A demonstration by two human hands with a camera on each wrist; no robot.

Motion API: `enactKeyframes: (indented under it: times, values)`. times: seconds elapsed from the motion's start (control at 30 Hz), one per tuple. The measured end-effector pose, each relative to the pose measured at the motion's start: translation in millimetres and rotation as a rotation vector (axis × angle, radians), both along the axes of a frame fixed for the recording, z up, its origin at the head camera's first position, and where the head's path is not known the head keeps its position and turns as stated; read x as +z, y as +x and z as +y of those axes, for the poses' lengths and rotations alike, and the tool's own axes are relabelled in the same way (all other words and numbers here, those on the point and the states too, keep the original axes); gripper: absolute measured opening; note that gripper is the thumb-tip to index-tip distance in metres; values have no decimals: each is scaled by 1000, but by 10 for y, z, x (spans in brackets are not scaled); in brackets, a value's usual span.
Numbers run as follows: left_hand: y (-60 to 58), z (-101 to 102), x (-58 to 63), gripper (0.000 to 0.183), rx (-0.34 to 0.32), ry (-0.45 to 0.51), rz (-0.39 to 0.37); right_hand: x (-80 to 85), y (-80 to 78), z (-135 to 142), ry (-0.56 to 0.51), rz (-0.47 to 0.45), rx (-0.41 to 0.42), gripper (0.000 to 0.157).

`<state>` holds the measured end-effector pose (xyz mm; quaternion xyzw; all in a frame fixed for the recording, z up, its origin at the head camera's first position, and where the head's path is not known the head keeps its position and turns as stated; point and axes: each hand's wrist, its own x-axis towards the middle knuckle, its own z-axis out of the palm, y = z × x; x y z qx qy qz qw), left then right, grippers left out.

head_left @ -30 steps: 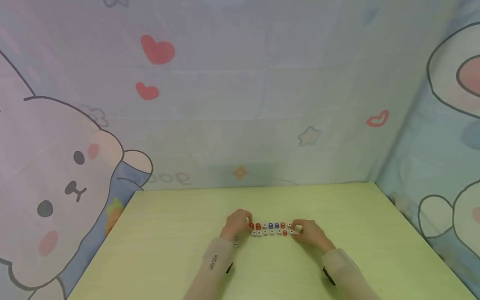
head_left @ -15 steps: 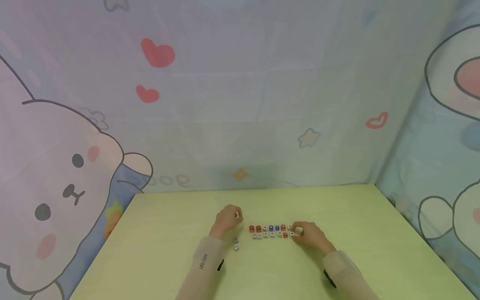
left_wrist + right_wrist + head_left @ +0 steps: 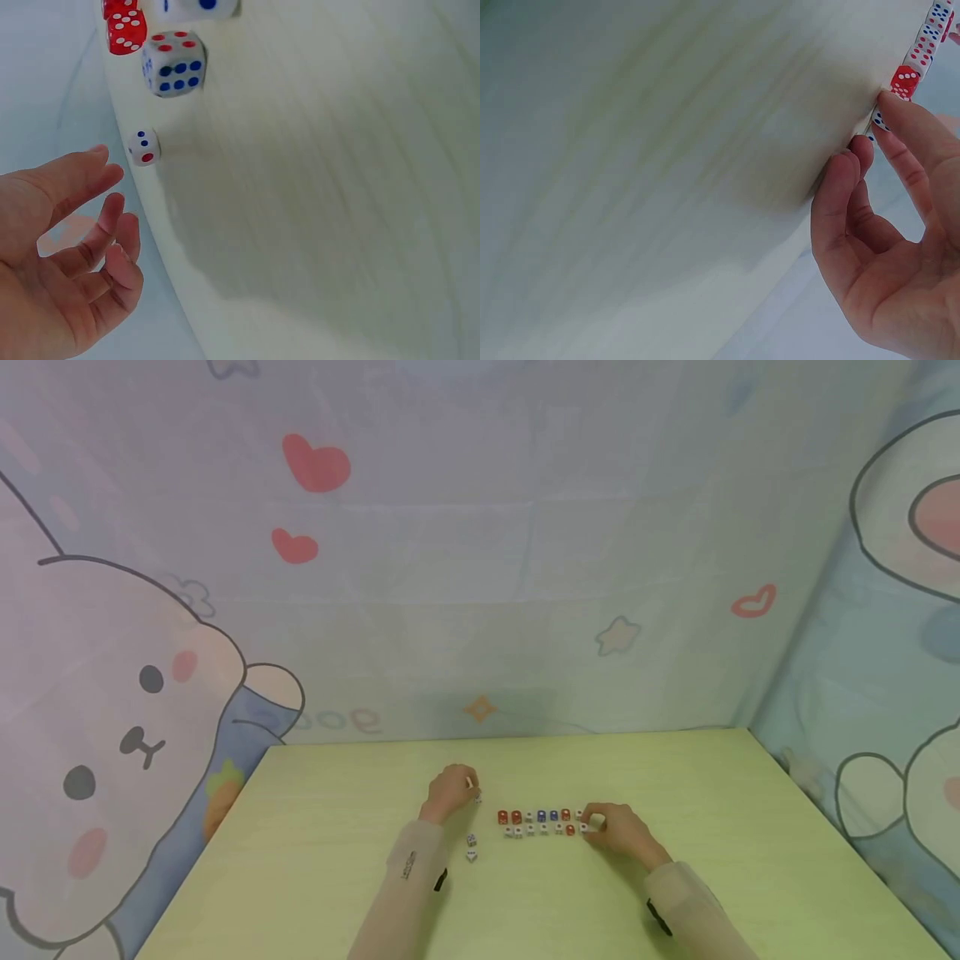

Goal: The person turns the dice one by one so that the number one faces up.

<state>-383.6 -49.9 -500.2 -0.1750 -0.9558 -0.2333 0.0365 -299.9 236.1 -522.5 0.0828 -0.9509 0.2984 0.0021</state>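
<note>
My left hand [image 3: 452, 789] hovers left of the dice rows, its fingers loosely bent and apart. Just off its fingertips lies a small white die [image 3: 144, 147], also visible in the head view. At the right end of two rows of dice, my right hand [image 3: 621, 831] pinches a white die [image 3: 880, 118] between thumb and fingers, which partly hide it. The back row mixes red dice [image 3: 516, 817], blue dice [image 3: 553, 816] and white ones; the front row is mostly white dice [image 3: 531, 830] with one red die [image 3: 571, 830].
Two loose white dice, one farther back [image 3: 472, 840] and one nearer [image 3: 472, 856], lie beside the left forearm. The light yellow-green table [image 3: 337, 835] meets a printed cloth backdrop [image 3: 450, 543] at its back edge and sides.
My left hand has left the red die at the back row's left end and moved left and away. A white die now shows by its fingertips. The right hand stays put.
</note>
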Motion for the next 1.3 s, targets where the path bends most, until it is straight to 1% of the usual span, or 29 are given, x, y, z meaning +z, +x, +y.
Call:
enactKeyframes:
  times: [0.03,0.13,0.23,0.27,0.37,0.53,0.7,0.9,1.13,1.3]
  values:
    - [-7,2,-7,11,5,-2,-12,4,10,10,3,21,23,14]
    - [-30,5,-34,12,15,-14,-35,29,30,16,0,32,37,14]
    - [-36,6,-58,11,12,-27,-51,44,32,-1,1,18,18,14]
    - [-35,4,-64,10,11,-30,-52,45,24,-14,-3,-6,-5,14]
    - [-14,2,-66,9,9,-26,-55,45,21,-40,10,-23,-31,14]
    - [10,1,-55,7,-6,0,-61,26,13,-55,35,-16,-50,15]
    - [20,-3,-65,7,-20,19,-72,12,4,-56,36,-17,-49,15]
    - [32,-4,-101,10,-21,-13,-61,15,14,-60,34,-20,-47,15]
    - [62,14,-89,22,-42,-29,-81,10,10,-64,31,-16,-46,15]
    - [78,23,-74,18,-43,-23,-91,2,6,-58,38,-11,-46,15]
